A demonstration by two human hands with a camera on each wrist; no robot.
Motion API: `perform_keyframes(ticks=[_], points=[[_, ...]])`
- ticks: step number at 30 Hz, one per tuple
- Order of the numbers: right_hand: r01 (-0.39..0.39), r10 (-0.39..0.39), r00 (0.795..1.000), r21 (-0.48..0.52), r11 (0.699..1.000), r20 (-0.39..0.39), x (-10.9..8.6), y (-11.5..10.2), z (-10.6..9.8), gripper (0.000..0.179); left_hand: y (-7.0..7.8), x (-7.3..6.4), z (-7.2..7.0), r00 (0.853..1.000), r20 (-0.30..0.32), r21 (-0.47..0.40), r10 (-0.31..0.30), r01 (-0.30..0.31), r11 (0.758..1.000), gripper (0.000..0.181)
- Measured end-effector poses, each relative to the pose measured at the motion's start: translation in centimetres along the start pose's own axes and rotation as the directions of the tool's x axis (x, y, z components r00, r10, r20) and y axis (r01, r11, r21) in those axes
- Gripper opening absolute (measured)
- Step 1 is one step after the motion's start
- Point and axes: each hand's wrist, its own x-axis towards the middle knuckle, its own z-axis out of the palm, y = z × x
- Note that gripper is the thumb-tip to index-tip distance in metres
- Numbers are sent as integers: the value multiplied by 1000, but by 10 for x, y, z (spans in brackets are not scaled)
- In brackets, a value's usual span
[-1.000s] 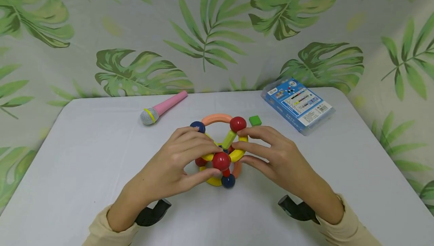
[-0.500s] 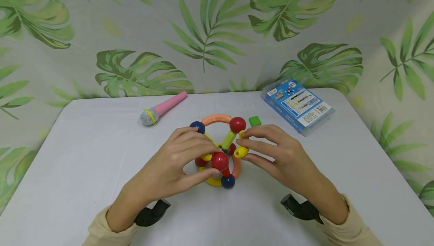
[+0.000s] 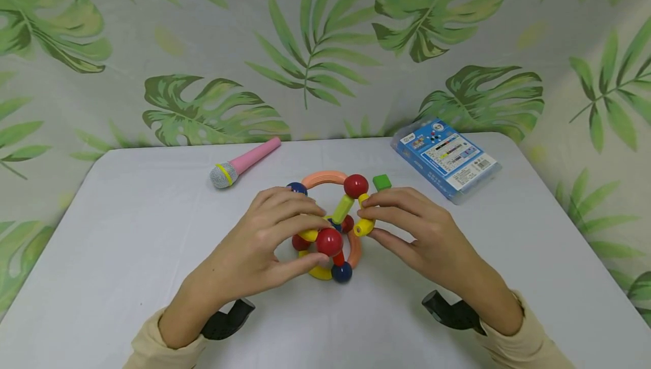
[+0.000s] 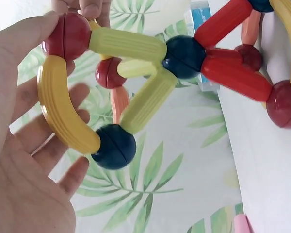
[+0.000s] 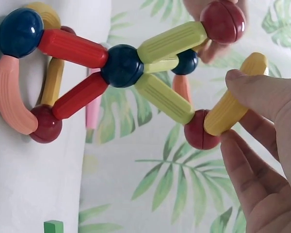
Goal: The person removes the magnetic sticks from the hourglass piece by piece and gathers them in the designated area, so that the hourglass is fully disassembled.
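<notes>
On the table stands a ball-and-stick model of coloured balls and rods, with a dark blue centre ball (image 5: pixel 121 66). My left hand (image 3: pixel 267 239) holds the near red ball (image 4: pixel 67 36) at the model's top, thumb on its side. A yellow curved rod (image 4: pixel 63 104) runs from that ball to a blue ball (image 4: pixel 114 146). Between thumb and fingers, my right hand (image 3: pixel 414 223) pinches another yellow curved rod (image 5: pixel 235 99). One end of it meets the right-hand red ball (image 5: pixel 201 130); the other end is free, apart from the near red ball.
Behind the model lies a green block (image 3: pixel 382 182). A pink toy microphone (image 3: pixel 246 161) lies at the back left. At the back right is a blue boxed set (image 3: pixel 447 157) in clear plastic. A leaf-patterned cloth (image 3: pixel 325 47) hangs behind the table (image 3: pixel 127 216).
The right hand's yellow curved rod has come off the near red ball, its near end swinging right. The right hand shifted slightly right; the left hand kept its hold on the ball.
</notes>
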Motion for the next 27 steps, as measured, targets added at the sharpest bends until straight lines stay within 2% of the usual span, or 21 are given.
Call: perform_keyframes(ticks=[3, 6, 8, 11, 14, 16, 19, 21, 23, 27], points=[[5, -5, 1000, -4, 1000, 0, 0, 0, -1, 47, -6, -3, -4, 997, 23, 6, -69, 68, 998, 58], [16, -16, 1000, -3, 1000, 2, -1, 1, -1, 37, -14, -7, -10, 980, 50, -49, -193, 196, 979, 71], [19, -19, 1000, -3, 1000, 9, -1, 1, -1, 27, -20, -10, -13, 957, 60, -102, -286, 290, 951, 67], [13, -13, 1000, -10, 1000, 20, 0, 0, -1, 38, -25, -12, -13, 901, 87, -179, -425, 434, 883, 47], [3, -3, 1000, -14, 1000, 24, 0, -1, 0, 45, -27, -12, -9, 857, 105, -226, -505, 515, 827, 40], [-3, 4, 1000, -11, 1000, 23, 0, -2, 0, 44, -28, -11, -7, 842, 105, -259, -529, 537, 803, 40], [-5, 5, 1000, 8, 1000, 20, 0, -2, 1, 40, -29, -11, -7, 843, 101, -307, -528, 531, 790, 36], [-4, 4, 1000, 22, 1000, 19, 0, -1, 1, 36, -30, -12, -8, 852, 102, -324, -514, 517, 792, 34], [-4, 4, 1000, 36, 999, 19, 0, 0, 1, 34, -31, -12, -10, 871, 102, -327, -480, 485, 811, 36], [-12, 11, 1000, 53, 999, 18, -1, 1, 0, 33, -31, -13, -11, 912, 97, -283, -399, 409, 867, 47]])
